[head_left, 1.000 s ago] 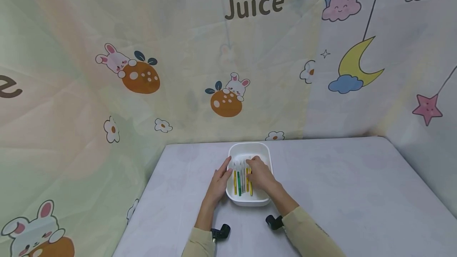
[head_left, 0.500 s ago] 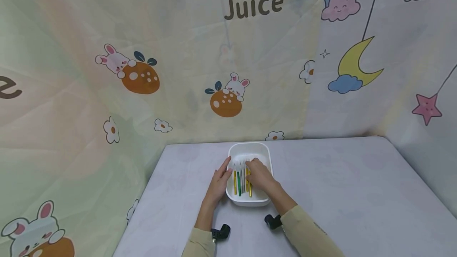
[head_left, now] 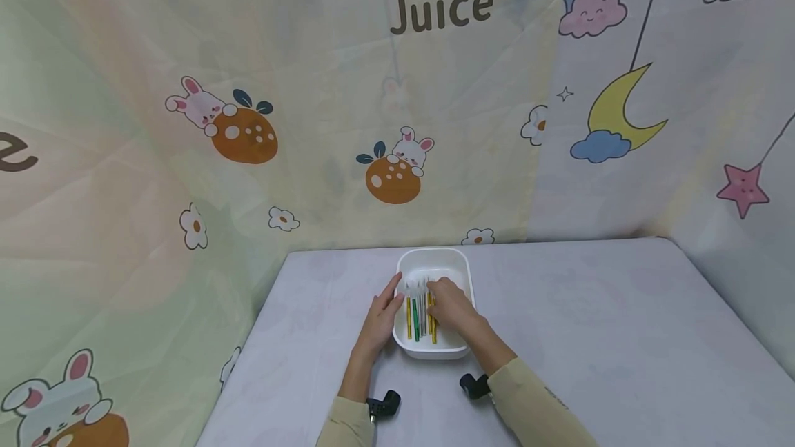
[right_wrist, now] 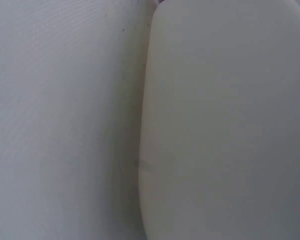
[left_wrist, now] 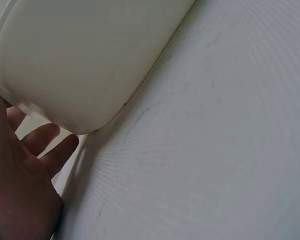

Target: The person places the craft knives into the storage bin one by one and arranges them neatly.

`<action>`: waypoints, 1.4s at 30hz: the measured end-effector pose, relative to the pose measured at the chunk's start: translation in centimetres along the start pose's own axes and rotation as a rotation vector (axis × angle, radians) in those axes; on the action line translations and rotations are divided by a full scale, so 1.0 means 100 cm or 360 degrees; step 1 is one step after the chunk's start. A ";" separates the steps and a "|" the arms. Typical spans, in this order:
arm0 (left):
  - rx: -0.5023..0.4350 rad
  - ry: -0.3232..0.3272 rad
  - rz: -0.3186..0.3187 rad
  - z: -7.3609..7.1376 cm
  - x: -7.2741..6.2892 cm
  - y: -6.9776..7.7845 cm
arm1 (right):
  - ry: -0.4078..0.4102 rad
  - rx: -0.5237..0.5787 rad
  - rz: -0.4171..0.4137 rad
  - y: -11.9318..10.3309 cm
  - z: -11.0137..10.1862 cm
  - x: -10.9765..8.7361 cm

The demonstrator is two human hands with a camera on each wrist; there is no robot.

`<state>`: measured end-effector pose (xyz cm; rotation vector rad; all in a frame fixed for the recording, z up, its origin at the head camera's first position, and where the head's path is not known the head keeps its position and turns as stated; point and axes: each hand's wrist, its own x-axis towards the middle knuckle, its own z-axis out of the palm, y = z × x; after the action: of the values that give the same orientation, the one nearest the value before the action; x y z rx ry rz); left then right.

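A white rectangular tray (head_left: 437, 352) stands on the table and holds a row of slim sticks in gold, green (head_left: 416, 323) and silver with whitish upper ends. My left hand (head_left: 377, 323) holds the tray's left side, thumb at the rim; in the left wrist view its other fingers (left_wrist: 60, 152) lie against the outer wall. Inside the tray, my right hand (head_left: 455, 305) pinches the rightmost gold stick (head_left: 434, 336), whose upper part the fingers hide. That stick lies close beside another gold one. The right wrist view shows only the tray's outer wall (right_wrist: 225, 120) and the tabletop.
A pale cloth-like cover spreads over the table (head_left: 590, 330), which runs up to a printed curtain (head_left: 329, 123) at the back. More printed fabric hangs at both sides. A black wrist camera (head_left: 385, 403) sits on each forearm.
The lower end of the rightmost gold stick has shifted slightly left toward the row, with my right hand on it. My left hand and the tray have stayed put.
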<state>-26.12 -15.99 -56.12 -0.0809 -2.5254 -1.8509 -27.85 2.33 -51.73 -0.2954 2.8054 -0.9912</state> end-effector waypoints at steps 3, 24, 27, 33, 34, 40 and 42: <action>-0.0004 0.0002 0.0000 0.000 0.000 0.000 | 0.0010 -0.0010 -0.0030 0.000 0.000 0.000; -0.0060 -0.0028 0.0025 -0.001 0.001 0.000 | 0.0301 -0.0188 -0.0224 -0.015 -0.018 -0.017; -0.0104 -0.0035 0.0016 -0.003 0.002 0.001 | 0.0340 -0.0193 -0.0248 -0.015 -0.026 -0.023; -0.0034 0.0059 0.0012 -0.008 0.000 0.004 | 0.0449 -0.0232 -0.0301 0.001 -0.034 -0.032; -0.0002 0.0088 0.0006 -0.010 -0.001 0.005 | 0.0468 -0.0247 -0.0310 0.005 -0.034 -0.033; 0.0201 0.0174 0.0107 -0.019 -0.004 0.011 | 0.0548 -0.0293 -0.0346 0.024 -0.040 -0.041; 0.0283 0.0177 0.0166 -0.021 -0.003 0.011 | 0.0557 -0.0311 -0.0341 0.028 -0.042 -0.043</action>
<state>-25.83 -17.68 -54.47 -0.1026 -2.5434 -1.5424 -24.88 8.00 -49.91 -0.4997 3.2547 -0.8821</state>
